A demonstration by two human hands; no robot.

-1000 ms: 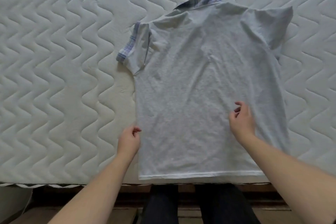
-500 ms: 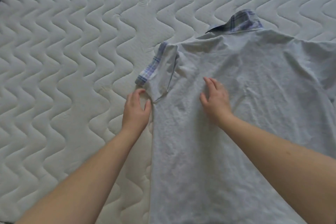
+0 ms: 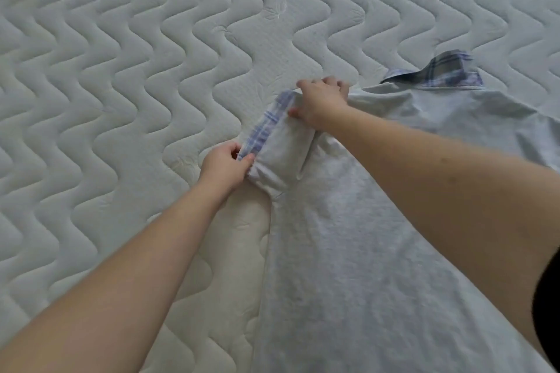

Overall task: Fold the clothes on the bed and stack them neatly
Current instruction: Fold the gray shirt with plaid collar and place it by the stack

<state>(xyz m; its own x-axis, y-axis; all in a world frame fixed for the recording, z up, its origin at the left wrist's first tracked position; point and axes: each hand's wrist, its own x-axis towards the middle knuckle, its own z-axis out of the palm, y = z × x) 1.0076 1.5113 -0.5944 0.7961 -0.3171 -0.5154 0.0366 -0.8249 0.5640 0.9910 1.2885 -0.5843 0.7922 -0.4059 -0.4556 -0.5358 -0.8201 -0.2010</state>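
Gripping the sleeve now, both hands, previously beside it.

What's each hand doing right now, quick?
Left hand: pinches the near end of the plaid sleeve cuff of the grey shirt.
Right hand: grips the far end of the same cuff.

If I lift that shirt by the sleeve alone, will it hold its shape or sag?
Likely sag: the shirt lies limp and wrinkled on the mattress. The sleeve already bunches where the left hand and right hand pinch it. It looks thin, so probably light.
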